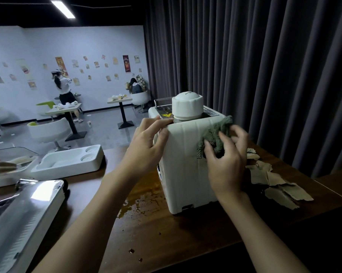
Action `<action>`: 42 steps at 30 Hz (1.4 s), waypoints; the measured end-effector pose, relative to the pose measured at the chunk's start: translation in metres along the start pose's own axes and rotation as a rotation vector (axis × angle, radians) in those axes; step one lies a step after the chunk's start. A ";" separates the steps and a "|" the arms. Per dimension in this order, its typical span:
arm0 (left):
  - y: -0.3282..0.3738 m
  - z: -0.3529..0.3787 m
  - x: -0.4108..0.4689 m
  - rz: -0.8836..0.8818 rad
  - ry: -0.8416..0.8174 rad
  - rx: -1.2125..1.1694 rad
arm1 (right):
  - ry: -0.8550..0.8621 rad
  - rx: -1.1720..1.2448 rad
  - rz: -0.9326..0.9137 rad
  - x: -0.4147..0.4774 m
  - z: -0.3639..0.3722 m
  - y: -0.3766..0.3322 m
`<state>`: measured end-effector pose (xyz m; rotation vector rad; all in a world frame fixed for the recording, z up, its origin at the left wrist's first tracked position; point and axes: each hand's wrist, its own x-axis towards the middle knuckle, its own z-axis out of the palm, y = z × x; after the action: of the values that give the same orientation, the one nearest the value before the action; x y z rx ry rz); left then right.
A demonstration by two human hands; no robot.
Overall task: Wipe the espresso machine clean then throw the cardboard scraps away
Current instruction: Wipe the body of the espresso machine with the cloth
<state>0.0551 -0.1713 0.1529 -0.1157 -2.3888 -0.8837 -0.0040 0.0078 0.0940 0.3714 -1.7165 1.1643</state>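
- White plastic espresso machine (pixel 185 164) stands upright on a dark wooden table (pixel 166 243), straight ahead of the person at 12 o'clock, its long axis vertical and a plain panel facing them.
- Left hand (pixel 148 146) grasps the machine's upper left corner, fingers hooked over the top edge and thumb on the panel, steadying it.
- Right hand (pixel 225 160) clutches a grey-green cloth (pixel 215 133) with curled fingers and presses it against the panel's upper right, at about 1 o'clock.
- Torn brown cardboard scraps (pixel 280 186) lie on the table just beside the machine's right flank, at about 3 o'clock from it, untouched.
- Judged from this, the right hand is much the nearer to the scraps; the left would have to cross the machine.
- Amber liquid (pixel 142 201) is spilled on the table at the machine's lower left, about 8 o'clock.
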 end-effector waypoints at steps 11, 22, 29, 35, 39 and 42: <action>-0.005 -0.010 0.002 0.116 -0.041 0.151 | -0.089 -0.027 -0.146 -0.031 0.014 -0.031; -0.011 -0.013 0.003 0.173 -0.059 0.125 | 0.083 -0.039 0.025 -0.010 0.003 -0.004; -0.011 -0.013 0.002 0.174 -0.069 0.113 | -0.054 0.009 -0.095 -0.050 0.026 -0.046; -0.013 -0.015 0.003 0.172 -0.079 0.097 | 0.062 0.037 0.060 -0.033 0.013 -0.021; -0.015 -0.012 0.004 0.181 -0.079 0.116 | 0.171 0.032 0.193 -0.027 0.008 -0.005; -0.014 -0.011 0.005 0.182 -0.067 0.126 | 0.167 0.040 0.190 -0.034 0.015 -0.017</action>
<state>0.0526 -0.1897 0.1539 -0.3119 -2.4425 -0.6531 0.0152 -0.0214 0.0737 0.1323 -1.6103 1.3293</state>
